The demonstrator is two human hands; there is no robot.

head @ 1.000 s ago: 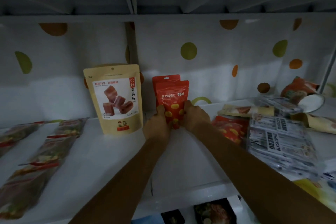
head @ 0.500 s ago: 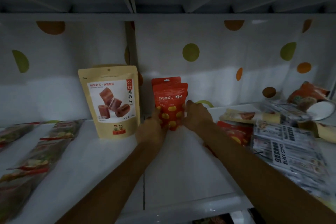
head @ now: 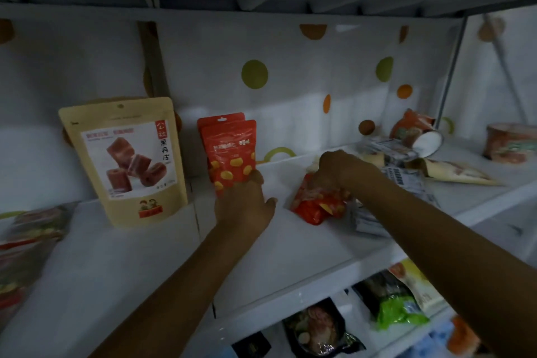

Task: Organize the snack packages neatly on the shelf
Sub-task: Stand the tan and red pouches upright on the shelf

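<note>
Rightward of the upright red pouches [head: 229, 151], steadied at the base by the loosely spread left hand [head: 245, 206], a flat-lying red pouch [head: 315, 208] is gripped on the shelf [head: 290, 256] by the nearer, curled right hand [head: 334, 171].

The right hand [head: 337, 171] covers its own fingers; flat packets [head: 26, 241] blur off the left edge.

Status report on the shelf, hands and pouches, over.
Left hand touches base of upright red snack pouches. Right hand grips lying red foil snack pouch. Grey coffee sachets crowd beside it.
</note>
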